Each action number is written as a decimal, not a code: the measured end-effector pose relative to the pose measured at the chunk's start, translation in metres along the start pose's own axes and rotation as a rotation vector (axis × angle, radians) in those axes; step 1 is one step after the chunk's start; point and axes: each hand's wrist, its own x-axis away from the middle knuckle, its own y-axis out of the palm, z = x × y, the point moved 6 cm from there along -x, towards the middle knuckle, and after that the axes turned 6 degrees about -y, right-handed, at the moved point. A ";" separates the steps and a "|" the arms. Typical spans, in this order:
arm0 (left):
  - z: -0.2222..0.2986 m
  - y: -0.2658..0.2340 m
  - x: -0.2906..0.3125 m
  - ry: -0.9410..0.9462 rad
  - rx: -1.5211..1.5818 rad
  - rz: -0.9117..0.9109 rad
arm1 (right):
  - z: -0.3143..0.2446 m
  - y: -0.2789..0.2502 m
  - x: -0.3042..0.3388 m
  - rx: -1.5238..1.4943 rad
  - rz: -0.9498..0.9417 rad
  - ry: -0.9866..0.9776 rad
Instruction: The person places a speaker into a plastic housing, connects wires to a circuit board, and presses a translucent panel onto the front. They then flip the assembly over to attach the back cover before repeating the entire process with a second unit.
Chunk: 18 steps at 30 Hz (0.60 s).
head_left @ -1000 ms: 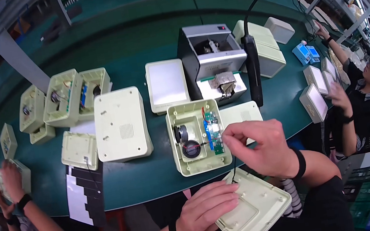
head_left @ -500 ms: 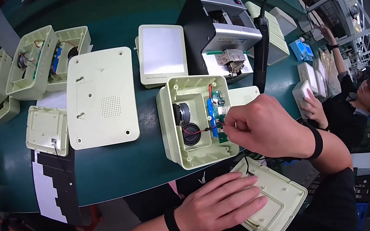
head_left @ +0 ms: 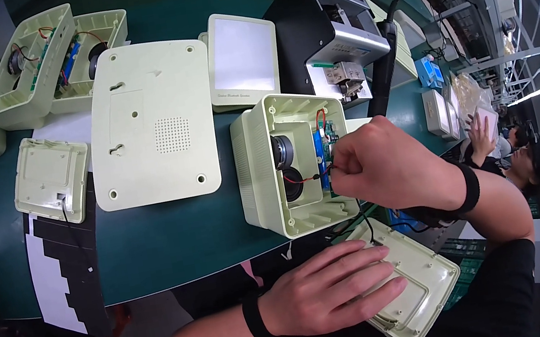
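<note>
An open pale green plastic housing [head_left: 257, 170] lies on the dark green table, with a black speaker [head_left: 284, 152], a green circuit board and red and black wires inside. My right hand [head_left: 376, 165] reaches into its right side, fingers pinched on the wires by the board. My left hand [head_left: 326, 291] lies flat on a loose pale green cover [head_left: 415, 287] held below the table's edge, in my lap; a wire runs from it up to the housing.
A large closed cover [head_left: 151, 120] lies left of the housing, a white panel [head_left: 243, 59] behind it. A grey machine [head_left: 325, 30] with a black cable stands at the back. More open housings [head_left: 44, 56] sit far left. Another person [head_left: 524, 147] works at right.
The view has closed in on the open housing. My right hand has stayed at the board and wires. My left hand still rests on the loose cover.
</note>
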 end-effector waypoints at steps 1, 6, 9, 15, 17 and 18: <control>-0.001 0.000 0.000 -0.004 0.007 0.002 | 0.000 -0.001 -0.002 -0.001 -0.006 0.007; -0.002 -0.004 -0.002 0.003 0.008 0.034 | 0.005 -0.001 -0.009 -0.026 -0.116 0.136; -0.002 -0.005 -0.002 0.010 0.005 0.044 | 0.004 0.001 -0.010 -0.047 -0.134 0.169; 0.001 -0.003 -0.001 0.012 0.002 0.049 | 0.000 0.005 -0.003 -0.033 -0.073 0.118; 0.004 -0.002 -0.002 0.021 -0.010 0.039 | 0.003 0.008 0.001 -0.037 -0.036 0.089; 0.006 -0.003 -0.004 0.017 -0.019 0.033 | 0.007 0.010 0.001 -0.023 -0.006 0.031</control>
